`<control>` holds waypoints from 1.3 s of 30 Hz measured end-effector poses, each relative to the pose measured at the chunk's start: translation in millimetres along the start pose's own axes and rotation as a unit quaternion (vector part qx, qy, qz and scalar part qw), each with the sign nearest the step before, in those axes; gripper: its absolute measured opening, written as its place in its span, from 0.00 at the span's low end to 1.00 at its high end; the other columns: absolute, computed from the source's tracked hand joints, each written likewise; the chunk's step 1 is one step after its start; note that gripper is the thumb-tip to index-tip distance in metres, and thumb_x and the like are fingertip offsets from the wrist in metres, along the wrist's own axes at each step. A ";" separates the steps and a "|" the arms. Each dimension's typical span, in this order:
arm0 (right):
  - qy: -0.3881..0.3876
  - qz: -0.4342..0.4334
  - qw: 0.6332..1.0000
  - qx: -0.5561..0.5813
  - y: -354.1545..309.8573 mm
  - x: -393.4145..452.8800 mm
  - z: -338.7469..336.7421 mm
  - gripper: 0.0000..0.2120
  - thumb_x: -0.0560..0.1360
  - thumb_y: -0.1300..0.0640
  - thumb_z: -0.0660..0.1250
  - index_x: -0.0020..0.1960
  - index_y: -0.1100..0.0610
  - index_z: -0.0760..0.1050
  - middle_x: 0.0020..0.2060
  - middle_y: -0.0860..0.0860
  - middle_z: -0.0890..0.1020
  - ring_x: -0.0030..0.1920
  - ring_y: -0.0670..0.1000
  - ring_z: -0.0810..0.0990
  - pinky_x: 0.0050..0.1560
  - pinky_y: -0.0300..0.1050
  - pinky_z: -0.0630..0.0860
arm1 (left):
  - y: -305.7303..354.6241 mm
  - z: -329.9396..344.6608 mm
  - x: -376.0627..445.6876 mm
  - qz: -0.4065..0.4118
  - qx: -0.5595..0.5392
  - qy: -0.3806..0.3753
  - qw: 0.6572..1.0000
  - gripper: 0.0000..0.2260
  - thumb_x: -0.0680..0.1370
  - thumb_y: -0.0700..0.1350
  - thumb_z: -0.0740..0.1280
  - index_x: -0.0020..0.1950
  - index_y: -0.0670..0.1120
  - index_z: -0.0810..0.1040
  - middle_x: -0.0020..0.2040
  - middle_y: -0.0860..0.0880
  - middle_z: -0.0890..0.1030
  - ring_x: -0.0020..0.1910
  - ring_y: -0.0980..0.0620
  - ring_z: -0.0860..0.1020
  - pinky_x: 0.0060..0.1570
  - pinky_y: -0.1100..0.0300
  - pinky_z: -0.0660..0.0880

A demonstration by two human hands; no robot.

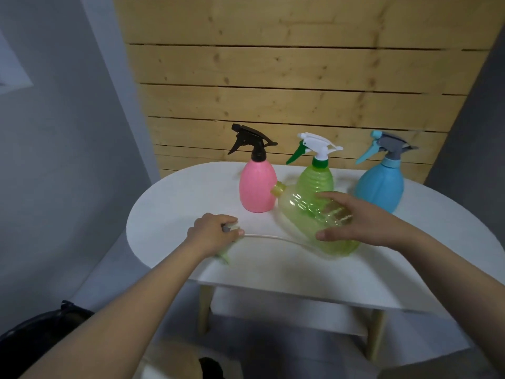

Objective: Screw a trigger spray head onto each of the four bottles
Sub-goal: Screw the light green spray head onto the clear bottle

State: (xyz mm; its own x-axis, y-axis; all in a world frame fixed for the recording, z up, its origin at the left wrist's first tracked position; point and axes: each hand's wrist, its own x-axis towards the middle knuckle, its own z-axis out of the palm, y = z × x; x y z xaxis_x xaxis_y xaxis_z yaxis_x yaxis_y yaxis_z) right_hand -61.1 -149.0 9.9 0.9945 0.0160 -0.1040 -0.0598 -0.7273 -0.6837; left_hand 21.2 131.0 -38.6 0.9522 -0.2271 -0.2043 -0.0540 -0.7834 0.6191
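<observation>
A yellow-green clear bottle [303,212] is tilted with its open neck [278,190] pointing left toward the pink bottle. My right hand [355,217] grips its body. My left hand [214,232] is closed over a spray head [228,228] lying on the white table [175,203]; its thin white dip tube [273,237] runs right toward the tilted bottle, and a pale green trigger [222,257] shows below the hand. Behind stand a pink bottle [257,184] with a black head, a green bottle [317,177] with a white-and-green head, and a blue bottle [381,183] with a grey-blue head.
A wooden slat wall [287,77] stands right behind the table. The table's front edge [273,291] is close to me, with wooden legs below. A dark bag [35,340] lies on the floor at the lower left.
</observation>
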 end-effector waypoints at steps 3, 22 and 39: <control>-0.016 -0.003 0.999 -0.048 18.3 -4.3 -8.8 0.39 0.62 0.48 0.78 0.68 0.40 0.64 0.58 0.48 0.76 0.56 0.47 0.76 0.50 0.32 0.70 | 2.2 2.9 3.4 0.005 -0.021 0.008 1.000 0.22 0.71 0.54 0.70 0.63 0.49 0.77 0.63 0.50 0.77 0.61 0.49 0.74 0.62 0.58 0.69; 0.008 -0.002 1.000 -0.014 64.7 -14.9 -36.0 0.39 0.60 0.50 0.80 0.65 0.37 0.65 0.62 0.46 0.74 0.62 0.47 0.72 0.59 0.40 0.67 | 11.1 -8.8 13.2 0.014 -0.198 0.209 0.958 0.15 0.74 0.43 0.69 0.59 0.42 0.80 0.58 0.44 0.79 0.51 0.51 0.74 0.55 0.61 0.68; 0.009 -0.003 1.000 -0.011 57.4 -16.1 -35.2 0.38 0.61 0.51 0.79 0.65 0.36 0.64 0.62 0.44 0.73 0.63 0.47 0.71 0.59 0.39 0.67 | 11.3 -5.9 13.3 0.022 -0.192 0.235 0.953 0.15 0.74 0.42 0.68 0.60 0.39 0.79 0.61 0.41 0.79 0.60 0.46 0.75 0.54 0.64 0.64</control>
State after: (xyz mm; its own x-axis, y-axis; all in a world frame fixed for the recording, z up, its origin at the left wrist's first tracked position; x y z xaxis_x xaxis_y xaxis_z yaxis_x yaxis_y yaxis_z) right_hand -77.6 -215.2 -2.3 0.9962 0.0089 -0.0865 -0.0514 -0.7422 -0.6682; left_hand 35.0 122.5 -29.9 0.9860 0.0991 0.1340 -0.0689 -0.4901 0.8689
